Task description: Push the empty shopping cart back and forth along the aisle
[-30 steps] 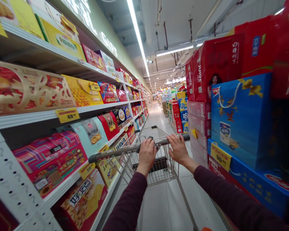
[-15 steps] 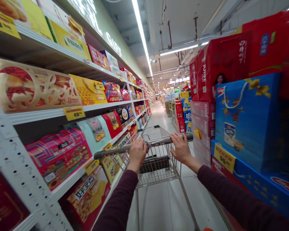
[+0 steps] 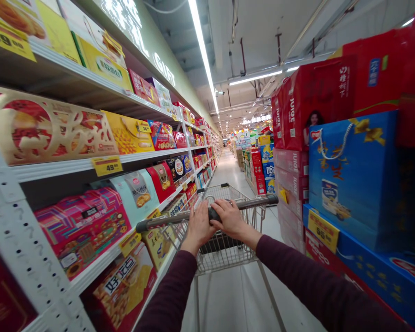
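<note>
A wire shopping cart (image 3: 228,251) stands in front of me in a supermarket aisle, its grey handle bar (image 3: 252,203) running crosswise. My left hand (image 3: 198,224) grips the bar near its middle, fingers curled over it. My right hand (image 3: 229,217) lies right beside the left one, also wrapped on the bar, the two hands touching. Both arms wear dark maroon sleeves. A dark flat item lies in the cart's basket, mostly hidden behind my hands.
Shelves (image 3: 90,163) of boxed biscuits and gift packs run along the left, close to the cart. On the right, stacked red cartons (image 3: 311,101) and blue gift boxes (image 3: 352,175) crowd the aisle. The pale tiled floor (image 3: 228,170) stretches ahead between them.
My right hand slid left along the handle bar from near its right end to beside the left hand. The cart has edged toward the left shelves.
</note>
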### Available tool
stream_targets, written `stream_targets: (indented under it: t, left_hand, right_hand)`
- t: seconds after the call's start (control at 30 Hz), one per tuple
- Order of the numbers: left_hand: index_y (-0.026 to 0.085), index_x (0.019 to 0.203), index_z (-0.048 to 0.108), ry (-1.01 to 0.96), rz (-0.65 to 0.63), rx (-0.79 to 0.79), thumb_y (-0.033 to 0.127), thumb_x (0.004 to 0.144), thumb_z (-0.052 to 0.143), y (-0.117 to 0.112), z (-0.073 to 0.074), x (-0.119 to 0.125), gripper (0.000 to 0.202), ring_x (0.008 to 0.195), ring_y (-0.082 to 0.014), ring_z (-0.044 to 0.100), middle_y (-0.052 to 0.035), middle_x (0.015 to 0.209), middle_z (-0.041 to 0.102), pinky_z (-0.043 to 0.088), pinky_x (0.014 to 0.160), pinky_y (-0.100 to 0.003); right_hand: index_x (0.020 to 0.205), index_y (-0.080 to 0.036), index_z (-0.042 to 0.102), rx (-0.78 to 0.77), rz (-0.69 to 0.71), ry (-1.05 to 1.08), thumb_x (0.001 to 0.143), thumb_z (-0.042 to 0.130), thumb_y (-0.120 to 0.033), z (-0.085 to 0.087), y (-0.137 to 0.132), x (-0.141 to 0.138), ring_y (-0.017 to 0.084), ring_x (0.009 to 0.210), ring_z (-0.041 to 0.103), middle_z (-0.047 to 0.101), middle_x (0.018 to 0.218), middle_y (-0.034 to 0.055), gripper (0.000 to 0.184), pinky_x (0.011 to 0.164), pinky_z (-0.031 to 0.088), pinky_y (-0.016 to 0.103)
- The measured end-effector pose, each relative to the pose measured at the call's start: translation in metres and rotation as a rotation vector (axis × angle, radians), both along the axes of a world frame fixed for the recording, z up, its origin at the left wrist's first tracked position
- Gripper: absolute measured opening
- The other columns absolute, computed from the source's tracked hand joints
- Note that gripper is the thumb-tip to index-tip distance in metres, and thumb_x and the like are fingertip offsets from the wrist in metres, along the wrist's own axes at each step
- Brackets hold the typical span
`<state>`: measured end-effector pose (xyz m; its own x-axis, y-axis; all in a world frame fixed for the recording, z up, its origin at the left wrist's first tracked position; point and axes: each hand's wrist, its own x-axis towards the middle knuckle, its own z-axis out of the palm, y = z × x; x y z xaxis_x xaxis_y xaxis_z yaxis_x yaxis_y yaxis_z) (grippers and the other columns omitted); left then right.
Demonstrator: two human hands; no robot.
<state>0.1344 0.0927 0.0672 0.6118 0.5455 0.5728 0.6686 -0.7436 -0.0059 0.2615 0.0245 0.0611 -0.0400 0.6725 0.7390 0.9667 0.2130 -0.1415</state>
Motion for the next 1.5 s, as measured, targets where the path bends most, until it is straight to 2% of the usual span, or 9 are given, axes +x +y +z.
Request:
stream_targets:
  t: [0.2, 0.33, 0.57, 0.67, 0.9, 1.03, 1.17, 1.27, 1.5]
  left_hand:
    - [0.013, 0.134, 0.036, 0.086, 0.040, -0.023, 0.027, 0.064, 0.067, -0.008, 0.010, -0.008, 0.078, 0.131, -0.0278, 0.038, -0.0162, 0.138, 0.046, 0.023, 0.111, -0.049]
    - [0.013, 0.132, 0.039, 0.089, 0.031, -0.004, 0.021, 0.066, 0.065, -0.010, 0.011, -0.013, 0.071, 0.126, -0.0255, 0.044, -0.0148, 0.134, 0.050, 0.028, 0.110, -0.044]
    - [0.010, 0.125, 0.047, 0.078, 0.073, -0.005, 0.020, 0.069, 0.060, -0.019, 0.011, -0.004, 0.059, 0.124, -0.0269, 0.045, -0.0157, 0.130, 0.053, 0.027, 0.109, -0.044]
    - [0.010, 0.125, 0.047, 0.083, 0.084, -0.010, 0.020, 0.067, 0.060, -0.024, 0.011, 0.003, 0.060, 0.124, -0.0266, 0.045, -0.0151, 0.131, 0.053, 0.027, 0.109, -0.043]
    - [0.011, 0.124, 0.046, 0.078, 0.072, 0.016, 0.022, 0.068, 0.059, -0.025, 0.008, 0.010, 0.059, 0.124, -0.0260, 0.044, -0.0149, 0.130, 0.052, 0.027, 0.108, -0.043]
    - [0.015, 0.123, 0.049, 0.058, 0.053, 0.045, 0.021, 0.071, 0.055, -0.020, 0.006, 0.005, 0.053, 0.123, -0.0258, 0.046, -0.0132, 0.129, 0.055, 0.028, 0.108, -0.044]
    - [0.015, 0.122, 0.050, 0.026, 0.115, 0.066, 0.019, 0.071, 0.053, -0.018, 0.007, -0.002, 0.051, 0.122, -0.0269, 0.046, -0.0134, 0.128, 0.055, 0.028, 0.108, -0.045]
    - [0.012, 0.122, 0.050, 0.039, 0.143, 0.045, 0.021, 0.071, 0.054, -0.021, 0.009, -0.002, 0.053, 0.122, -0.0275, 0.046, -0.0146, 0.127, 0.055, 0.027, 0.108, -0.044]
    - [0.011, 0.124, 0.049, 0.072, 0.153, 0.015, 0.024, 0.071, 0.054, -0.025, 0.013, 0.003, 0.054, 0.123, -0.0268, 0.045, -0.0146, 0.129, 0.054, 0.026, 0.108, -0.043]
  right_hand:
    - [0.118, -0.020, 0.055, 0.002, -0.043, -0.057, 0.080, 0.055, -0.026, 0.000, 0.002, 0.005, 0.026, 0.112, 0.049, 0.057, 0.123, 0.0115, 0.038, 0.101, 0.027, 0.051]
    - [0.113, -0.020, 0.059, 0.021, -0.089, -0.022, 0.075, 0.054, -0.021, -0.005, -0.015, 0.043, 0.026, 0.111, 0.050, 0.058, 0.121, 0.0102, 0.038, 0.102, 0.026, 0.050]
    - [0.110, -0.012, 0.062, 0.123, -0.384, 0.136, 0.072, 0.047, -0.011, -0.007, -0.041, 0.111, 0.026, 0.111, 0.047, 0.052, 0.123, 0.0146, 0.041, 0.098, 0.035, 0.039]
    - [0.115, -0.013, 0.059, 0.117, -0.367, 0.140, 0.075, 0.046, -0.012, -0.006, -0.033, 0.100, 0.024, 0.106, 0.049, 0.055, 0.118, 0.0137, 0.042, 0.095, 0.038, 0.038]
    - [0.103, -0.020, 0.066, 0.044, -0.199, 0.007, 0.080, 0.059, -0.038, -0.002, -0.009, 0.052, 0.026, 0.103, 0.049, 0.058, 0.115, 0.0119, 0.030, 0.090, 0.037, 0.039]
    - [0.103, -0.024, 0.066, 0.015, -0.208, -0.060, 0.088, 0.049, -0.033, -0.004, -0.020, 0.084, 0.023, 0.103, 0.050, 0.058, 0.116, 0.0087, 0.025, 0.090, 0.033, 0.037]
    - [0.100, -0.021, 0.068, -0.023, -0.382, -0.032, 0.089, 0.044, -0.031, -0.001, -0.039, 0.135, 0.023, 0.099, 0.052, 0.062, 0.109, 0.0096, 0.028, 0.086, 0.031, 0.037]
    - [0.101, -0.019, 0.068, -0.039, -0.473, 0.006, 0.090, 0.042, -0.029, 0.002, -0.044, 0.150, 0.023, 0.095, 0.053, 0.063, 0.103, 0.0111, 0.030, 0.084, 0.031, 0.036]
    - [0.104, -0.019, 0.066, 0.008, -0.281, -0.004, 0.088, 0.045, -0.028, -0.002, -0.018, 0.091, 0.021, 0.094, 0.053, 0.062, 0.102, 0.0089, 0.028, 0.084, 0.035, 0.032]
